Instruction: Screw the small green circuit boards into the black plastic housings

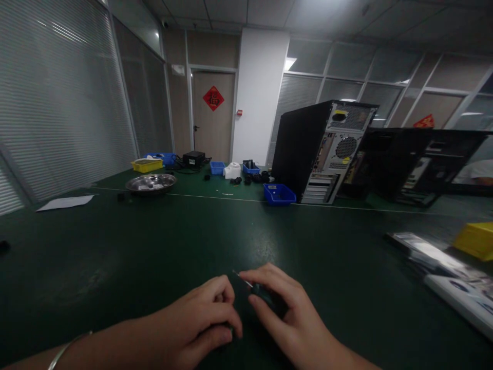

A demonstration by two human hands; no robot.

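Observation:
Both my hands rest low on the dark green table (154, 246), close together. My right hand (292, 318) curls around a small dark object (265, 297) with a thin metal part sticking out toward the left; I cannot tell what it is. My left hand (204, 324) lies beside it with fingers bent, its fingertips touching or nearly touching the same object. A thin bracelet (67, 347) is on my left wrist.
A black computer tower (319, 149) stands at the back with a blue bin (279, 194) before it, and a second open case (416, 164) to its right. A metal bowl (151, 182), yellow tray (146, 165) and small parts lie far left. Flat boards (450, 277) and a yellow box (477, 239) sit right.

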